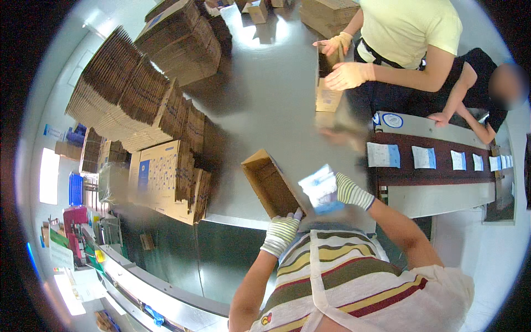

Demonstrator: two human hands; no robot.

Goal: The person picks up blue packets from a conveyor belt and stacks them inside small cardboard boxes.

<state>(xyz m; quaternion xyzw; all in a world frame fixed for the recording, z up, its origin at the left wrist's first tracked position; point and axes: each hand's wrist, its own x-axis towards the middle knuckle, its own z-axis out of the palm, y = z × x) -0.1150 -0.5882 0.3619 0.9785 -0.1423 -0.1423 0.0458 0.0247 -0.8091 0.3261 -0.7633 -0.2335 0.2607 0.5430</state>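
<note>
Left fingers [286,220] curl; right fingers [343,187] grip slightly farther forward.

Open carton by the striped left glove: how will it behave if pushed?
The carton is probably light for its size, since it looks empty. Its thin walls may flex if squeezed. On the shiny table, it would likely slide.

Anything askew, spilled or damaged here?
Nothing stands out: no spill shows, the open carton looks undamaged, and the packets lie in a row on the belt. The tall carton stack at left seems to lean, though lens bending may explain it.
</note>
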